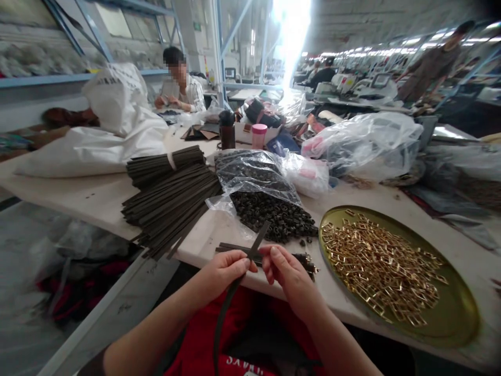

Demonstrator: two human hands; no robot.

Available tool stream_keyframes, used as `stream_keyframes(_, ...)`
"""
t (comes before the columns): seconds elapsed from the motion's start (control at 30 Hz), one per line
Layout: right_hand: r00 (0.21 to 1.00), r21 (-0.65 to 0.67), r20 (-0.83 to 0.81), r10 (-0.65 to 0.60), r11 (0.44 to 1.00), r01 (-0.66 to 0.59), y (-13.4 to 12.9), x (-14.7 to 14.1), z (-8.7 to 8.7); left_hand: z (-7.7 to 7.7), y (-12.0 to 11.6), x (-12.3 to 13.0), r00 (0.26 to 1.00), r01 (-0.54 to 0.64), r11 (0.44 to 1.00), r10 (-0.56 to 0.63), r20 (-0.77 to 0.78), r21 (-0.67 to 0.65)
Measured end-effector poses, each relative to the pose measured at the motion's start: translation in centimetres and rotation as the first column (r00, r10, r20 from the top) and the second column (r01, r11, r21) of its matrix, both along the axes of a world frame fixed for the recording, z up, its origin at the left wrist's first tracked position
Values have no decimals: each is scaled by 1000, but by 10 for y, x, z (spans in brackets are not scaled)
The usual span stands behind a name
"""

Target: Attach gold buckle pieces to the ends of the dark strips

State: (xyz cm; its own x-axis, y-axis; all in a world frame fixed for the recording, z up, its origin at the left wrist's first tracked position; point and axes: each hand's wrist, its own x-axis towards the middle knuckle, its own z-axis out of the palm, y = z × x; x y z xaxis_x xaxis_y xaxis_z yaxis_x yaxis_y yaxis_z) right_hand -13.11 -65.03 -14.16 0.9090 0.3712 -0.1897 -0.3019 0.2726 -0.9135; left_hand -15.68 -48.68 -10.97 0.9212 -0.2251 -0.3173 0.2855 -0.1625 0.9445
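Note:
A narrow dark strap is pinched between the thumb and fingers of my left hand. Its short end angles up past the fingertips, and its long end hangs down over my lap. My right hand is just right of the strap, thumb and fingers curled together; anything between them is too small or hidden to make out. Behind both hands, several dark straps with gold-coloured ends lie along the table edge. Beyond them, small black loops spill from a clear plastic bag.
A round gold tray of gold metal buckles stands right. Bundled dark strips fan out left, before a white sack. A pink-lidded jar and plastic bags stand behind. Across the table sits a person.

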Motion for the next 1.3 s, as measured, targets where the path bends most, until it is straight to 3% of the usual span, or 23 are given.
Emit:
stream_keyframes(0.2, 996, 100, -79, -33, 994, 41, 9, 13, -3, -6, -3, 2, 993, 92, 995, -95, -72, -44)
stream_keyframes(0.43, 889, 343, -433, 147, 939, 12, 5, 13, -6, -14, -3, 1, 993, 84, 993, -91, -82, -81)
stream_keyframes(0.6, 855, 459, -463, 232, 889, 7, 4, 8, -5, -24, -4, 1, 993, 95, 994, -98, -58, -54)
stream_keyframes(0.67, 910, 376, -393, 131, 926, 29, 5, 5, -5, -24, -3, 4, 993, 111, 992, -112, -27, -59)
stream_keyframes(0.73, 976, 199, -215, -45, 976, 89, 6, 0, -4, -18, 0, 8, 989, 150, 985, -148, 19, -91)
stream_keyframes(0.8, 987, 28, -9, -158, 987, 158, 6, -7, -2, -5, 4, 13, 978, 206, 976, -203, 48, -67)
stream_keyframes(0.87, 984, -43, 72, -163, 985, 166, 6, -13, -1, 9, 7, 15, 963, 253, 963, -260, 71, 91)
stream_keyframes(0.93, 992, -7, 35, -121, 993, 121, 6, -19, -1, 20, 10, 14, 942, 258, 911, -312, 127, 321)
stream_keyframes(1.0, 998, 75, -30, -53, 996, 56, 5, -23, -5, 22, 11, 8, 915, 230, 854, -353, 194, 467)
stream_keyframes(1.03, 998, 99, -56, -16, 995, 21, 4, -24, -8, 19, 10, 4, 911, 233, 850, -361, 198, 472)
stream_keyframes(1.1, 997, 52, -60, 39, 998, -36, 2, -26, -14, 4, 5, -6, 931, 281, 899, -340, 131, 337)
stream_keyframes(1.17, 997, -128, 38, 61, 990, -56, -2, -26, -19, -18, -3, -15, 958, 286, 956, -286, -5, 68)
stream_keyframes(1.23, 976, -324, 184, 120, 944, -55, -10, -23, -21, -37, -12, -19, 980, 175, 977, -185, -72, -121)
stream_keyframes(1.3, 944, -458, 278, 179, 888, -33, -25, -17, -19, -50, -18, -17, 993, 44, 980, -63, -97, -193)
